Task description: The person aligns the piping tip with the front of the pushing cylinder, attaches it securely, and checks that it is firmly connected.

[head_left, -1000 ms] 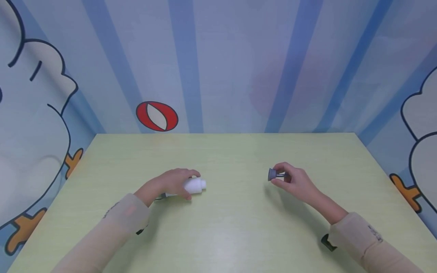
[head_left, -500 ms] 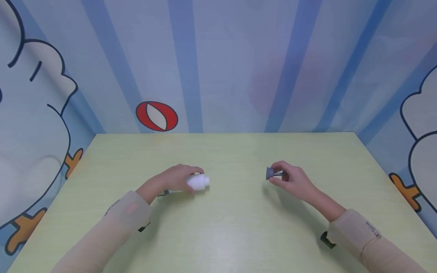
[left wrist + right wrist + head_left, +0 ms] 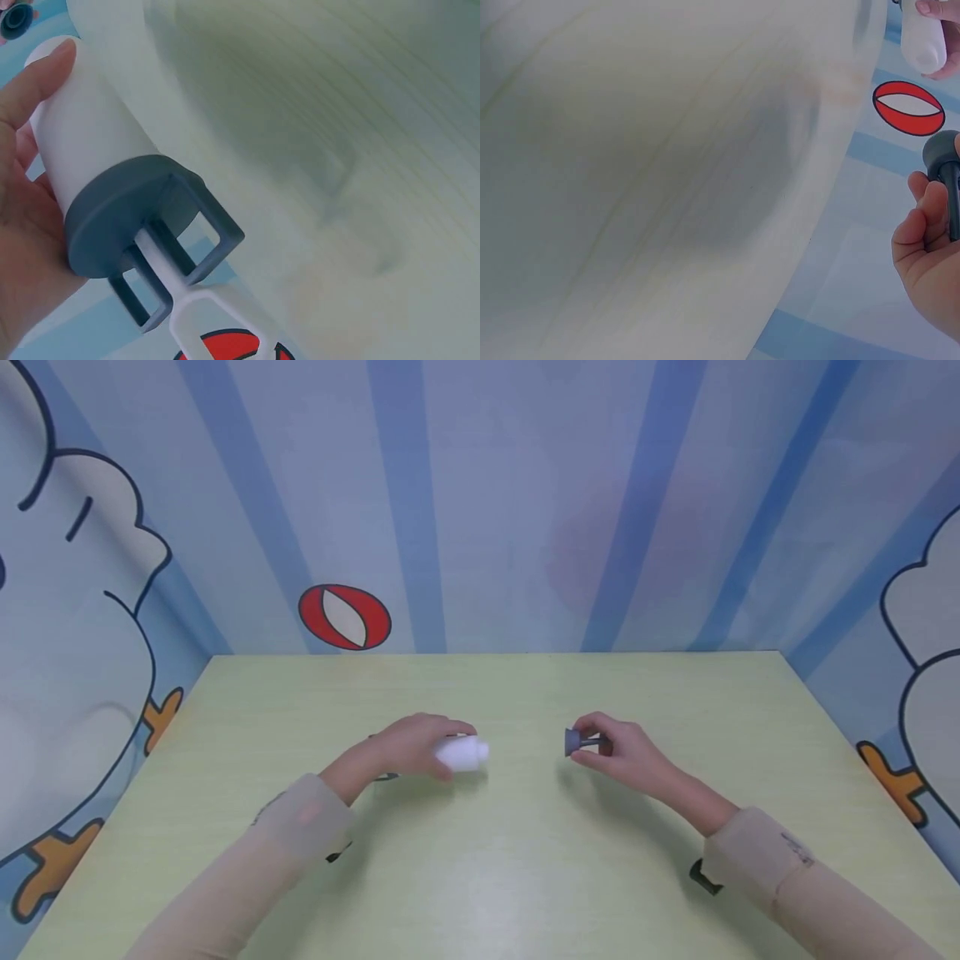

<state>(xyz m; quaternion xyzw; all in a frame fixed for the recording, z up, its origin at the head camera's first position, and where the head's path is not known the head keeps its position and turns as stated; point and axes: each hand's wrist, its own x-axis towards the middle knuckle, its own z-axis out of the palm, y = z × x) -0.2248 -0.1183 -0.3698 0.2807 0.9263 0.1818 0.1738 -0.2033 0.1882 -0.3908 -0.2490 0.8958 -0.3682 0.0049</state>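
Head view: white tube (image 3: 463,752) is hovering low over the green surface (image 3: 495,860), left hand (image 3: 408,745) wrapping it; right hand (image 3: 622,752) is pinching the grey cap (image 3: 573,742) just beside, not yet joined.

Even, soft light falls from above; my hands cast faint shadows on the pale green table (image 3: 525,860), which shows a dull sheen near me. Both wrist views smear the tabletop with motion blur, and edges bow.
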